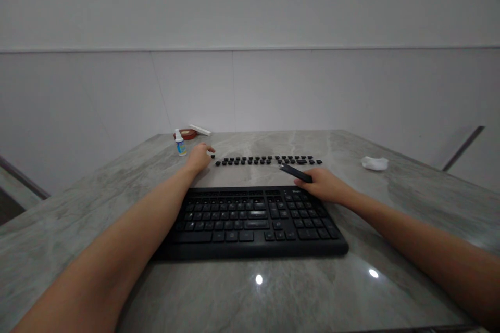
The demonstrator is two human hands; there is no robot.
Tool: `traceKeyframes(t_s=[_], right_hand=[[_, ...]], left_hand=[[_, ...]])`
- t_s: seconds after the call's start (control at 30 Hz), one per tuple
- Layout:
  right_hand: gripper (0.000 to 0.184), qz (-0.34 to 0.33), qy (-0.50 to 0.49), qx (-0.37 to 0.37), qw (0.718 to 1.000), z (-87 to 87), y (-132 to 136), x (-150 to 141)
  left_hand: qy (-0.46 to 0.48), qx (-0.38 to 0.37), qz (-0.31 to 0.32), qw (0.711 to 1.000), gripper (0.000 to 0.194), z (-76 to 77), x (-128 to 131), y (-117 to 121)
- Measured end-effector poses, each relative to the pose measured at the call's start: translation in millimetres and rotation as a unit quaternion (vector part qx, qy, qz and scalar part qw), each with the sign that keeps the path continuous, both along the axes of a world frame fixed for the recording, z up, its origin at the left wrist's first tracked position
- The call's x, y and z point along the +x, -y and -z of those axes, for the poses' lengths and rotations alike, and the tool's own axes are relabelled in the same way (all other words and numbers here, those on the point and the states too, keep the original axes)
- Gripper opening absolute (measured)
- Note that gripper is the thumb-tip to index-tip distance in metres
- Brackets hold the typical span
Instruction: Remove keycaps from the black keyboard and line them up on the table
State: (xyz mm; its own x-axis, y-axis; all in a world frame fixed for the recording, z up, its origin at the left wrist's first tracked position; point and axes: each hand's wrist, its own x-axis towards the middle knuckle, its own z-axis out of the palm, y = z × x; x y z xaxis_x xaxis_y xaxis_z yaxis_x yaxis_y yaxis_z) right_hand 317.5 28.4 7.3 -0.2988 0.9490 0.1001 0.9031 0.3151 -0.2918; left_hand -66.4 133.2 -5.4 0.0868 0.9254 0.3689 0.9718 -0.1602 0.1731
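Observation:
A black keyboard (250, 251) lies on the grey marble-patterned table, its upper rows lacking some keycaps. Beyond it, loose black keycaps (255, 162) are lined up in two rows. My left hand (200, 157) reaches past the keyboard's left side to the left end of these rows. Its fingers are apart, close by a single keycap (213, 156); whether they touch it I cannot tell. Over the keyboard's upper right corner, my right hand (326, 184) is closed around a slim black tool (296, 173) whose small tip points left towards the keycaps.
A small white spray bottle (180, 143) with a blue and yellow label stands at the far left. Behind it are a reddish-brown round object (188, 135) and a white strip (200, 129). Some crumpled white material (375, 163) lies at the right. A pale wall rises behind the table.

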Motion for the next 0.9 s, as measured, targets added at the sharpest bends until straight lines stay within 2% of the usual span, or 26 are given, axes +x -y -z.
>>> traceKeyframes(t_s=[0.1, 0.23, 0.37, 0.63, 0.9], right_hand=[[0.033, -0.005, 0.002, 0.002, 1.0, 0.2, 0.1, 0.6], [0.031, -0.006, 0.006, -0.001, 1.0, 0.1, -0.4, 0.3], [0.031, -0.004, 0.008, -0.008, 1.0, -0.9, 0.0, -0.7], [0.032, -0.003, 0.015, -0.008, 1.0, -2.4, 0.5, -1.2], [0.032, -0.005, 0.003, -0.01, 1.0, -0.5, -0.8, -0.4]], left_hand=[[0.002, -0.013, -0.02, 1.0, 0.03, -0.2, -2.8, 0.2], [0.007, -0.031, -0.028, 0.999, 0.019, -0.2, -0.4, -0.9], [0.012, -0.042, -0.012, 0.999, 0.036, -1.4, 3.1, -1.3], [0.049, -0.036, 0.016, 0.998, 0.052, 1.2, 3.6, -2.6], [0.082, -0.018, 0.072, 0.994, 0.05, 5.0, 6.7, -3.0]])
